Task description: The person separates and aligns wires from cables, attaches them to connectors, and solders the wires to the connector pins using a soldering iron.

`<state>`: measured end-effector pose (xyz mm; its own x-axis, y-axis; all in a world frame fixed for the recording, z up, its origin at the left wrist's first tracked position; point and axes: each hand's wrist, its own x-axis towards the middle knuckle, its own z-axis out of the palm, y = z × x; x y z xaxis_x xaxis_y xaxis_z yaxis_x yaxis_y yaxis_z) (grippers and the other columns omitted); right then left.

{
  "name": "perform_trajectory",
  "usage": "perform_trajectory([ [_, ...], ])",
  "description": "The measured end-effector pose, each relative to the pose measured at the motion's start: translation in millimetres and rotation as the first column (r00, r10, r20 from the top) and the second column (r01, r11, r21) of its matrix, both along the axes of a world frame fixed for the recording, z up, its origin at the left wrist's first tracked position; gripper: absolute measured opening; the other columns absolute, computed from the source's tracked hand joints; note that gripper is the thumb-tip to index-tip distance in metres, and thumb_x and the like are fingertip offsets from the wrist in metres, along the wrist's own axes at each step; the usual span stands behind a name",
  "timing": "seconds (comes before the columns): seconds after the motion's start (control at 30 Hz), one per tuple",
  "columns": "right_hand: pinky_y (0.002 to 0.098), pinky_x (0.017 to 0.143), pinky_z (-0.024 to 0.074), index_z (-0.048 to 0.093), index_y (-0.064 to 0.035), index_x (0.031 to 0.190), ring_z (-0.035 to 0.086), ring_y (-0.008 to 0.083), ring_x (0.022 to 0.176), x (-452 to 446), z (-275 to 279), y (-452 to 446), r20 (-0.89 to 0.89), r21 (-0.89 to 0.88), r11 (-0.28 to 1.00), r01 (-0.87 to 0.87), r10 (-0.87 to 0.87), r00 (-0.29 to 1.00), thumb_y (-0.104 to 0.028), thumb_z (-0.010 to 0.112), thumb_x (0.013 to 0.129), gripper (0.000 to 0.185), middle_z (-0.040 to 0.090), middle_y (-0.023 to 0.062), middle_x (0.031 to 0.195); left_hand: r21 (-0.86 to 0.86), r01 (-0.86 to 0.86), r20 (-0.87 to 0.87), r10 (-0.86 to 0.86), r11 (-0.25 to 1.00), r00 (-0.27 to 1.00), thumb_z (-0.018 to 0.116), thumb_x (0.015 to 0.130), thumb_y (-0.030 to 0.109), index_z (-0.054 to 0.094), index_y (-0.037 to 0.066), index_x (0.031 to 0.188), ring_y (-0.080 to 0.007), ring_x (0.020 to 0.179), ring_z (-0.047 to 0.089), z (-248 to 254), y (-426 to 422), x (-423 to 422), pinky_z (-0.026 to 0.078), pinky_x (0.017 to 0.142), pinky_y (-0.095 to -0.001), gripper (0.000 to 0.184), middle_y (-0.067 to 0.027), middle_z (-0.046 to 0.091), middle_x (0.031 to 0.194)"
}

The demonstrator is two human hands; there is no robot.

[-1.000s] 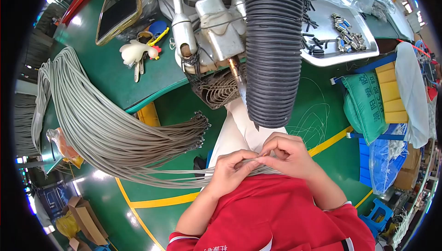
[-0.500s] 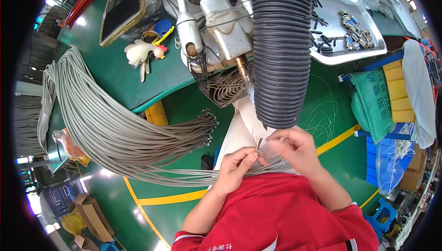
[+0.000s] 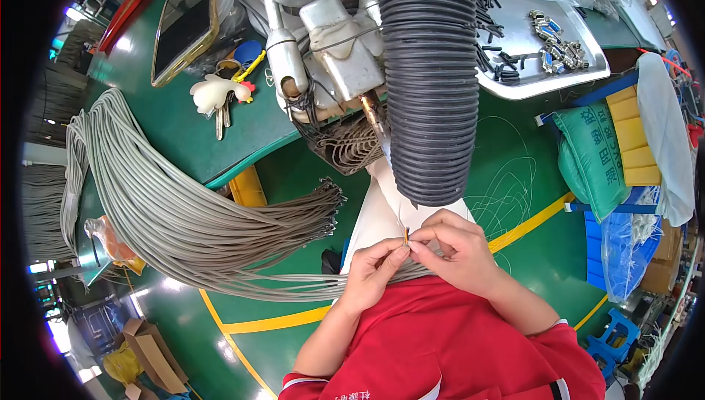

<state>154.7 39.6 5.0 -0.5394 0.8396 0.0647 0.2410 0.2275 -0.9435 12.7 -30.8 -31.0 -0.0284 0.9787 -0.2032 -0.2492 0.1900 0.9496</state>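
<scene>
My left hand [image 3: 373, 269] pinches a grey cable close to its end, over my lap. Short coloured wires [image 3: 406, 235] stick up from that end, between the fingertips of both hands. My right hand [image 3: 457, 252] is closed at the wires, thumb and index finger pressed together there. Several grey cables [image 3: 294, 286] run from the left and pass behind my left hand. They belong to a large bundle of grey cables [image 3: 161, 187] draped over the table edge, its stripped ends [image 3: 334, 209] hanging to the left of my knees.
A black corrugated hose [image 3: 432, 84] hangs just above my hands, beside a metal soldering machine [image 3: 341, 44]. A metal tray [image 3: 543, 92] with connectors [image 3: 557, 42] and black sleeves stands right. A phone [image 3: 187, 22] and keys [image 3: 220, 117] lie on the green table [image 3: 172, 147].
My right hand has moved left and down, from beside the wires onto them, its fingers now closed. My left hand keeps its pinch. The whole view has shifted slightly.
</scene>
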Motion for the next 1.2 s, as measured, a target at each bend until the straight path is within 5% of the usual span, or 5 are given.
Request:
perform_trajectory([
  [0.6, 0.0167, 0.042, 0.0278, 0.061, 0.0004, 0.082, 0.035, 0.001, 0.048, 0, -9, -1, -0.024, 0.065, 0.996, -0.061, 0.063, 0.998, 0.001, 0.064, 0.071, 0.012, 0.054, 0.0016, 0.077, -0.063, 0.012, 0.118, -0.005, 0.998, 0.993, 0.052, 0.086, 0.011, 0.055, 0.0, 0.089, -0.0046, 0.055, 0.042, -4, -3, -3, 0.034, 0.049, -0.0177, 0.011, 0.0001, 0.052, 0.066],
  [0.7, 0.0176, 0.043, 0.0327, 0.056, 0.0003, 0.084, 0.042, 0.0012, 0.05, -7, -22, -13, -0.348, -0.48, 0.877, -0.027, -0.162, 0.923, -0.002, 0.058, 0.077, 0.007, 0.055, 0.0006, 0.075, -0.058, -0.088, 0.274, 0.101, 0.994, 0.956, 0.052, 0.086, 0.01, 0.054, 0.0, 0.091, -0.0033, 0.055, 0.042, -5, -3, 1, 0.034, 0.049, -0.0162, 0.011, 0.0001, 0.055, 0.068],
  [0.83, 0.0157, 0.043, 0.0304, 0.055, 0.0013, 0.089, 0.039, -0.0012, 0.05, -8, -24, -10, -0.543, -0.748, 0.587, -0.31, -0.272, 0.794, -0.001, 0.055, 0.08, 0.01, 0.055, 0.0002, 0.077, 0.03, -0.055, 0.28, 0.045, 0.998, 0.959, 0.053, 0.085, 0.008, 0.051, 0.001, 0.088, -0.0043, 0.055, 0.044, -9, -4, -5, 0.035, 0.049, -0.0161, 0.008, -0.0046, 0.059, 0.072],
  [0.97, 0.0151, 0.043, 0.0289, 0.057, 0.0013, 0.089, 0.036, -0.0018, 0.047, -2, -16, -3, -0.412, -0.485, 0.857, -0.173, -0.049, 0.91, 0.0, 0.057, 0.078, 0.011, 0.057, 0.0014, 0.081, 0.022, 0.026, 0.342, -0.032, 0.999, 0.939, 0.053, 0.085, 0.009, 0.052, 0.001, 0.088, -0.0045, 0.055, 0.044, -7, -4, -11, 0.034, 0.048, -0.0163, 0.009, -0.0093, 0.062, 0.077],
  [1.2, 0.0164, 0.042, 0.0297, 0.062, -0.0002, 0.086, 0.035, -0.0002, 0.045, 6, -4, 8, -0.221, -0.164, 0.979, -0.123, 0.085, 0.972, 0.0, 0.06, 0.075, 0.011, 0.06, 0.0042, 0.082, 0.034, 0.07, 0.347, -0.077, 0.997, 0.935, 0.053, 0.085, 0.011, 0.053, 0.001, 0.089, -0.0038, 0.054, 0.043, -7, -4, -10, 0.034, 0.047, -0.0165, 0.01, -0.011, 0.063, 0.078],
])
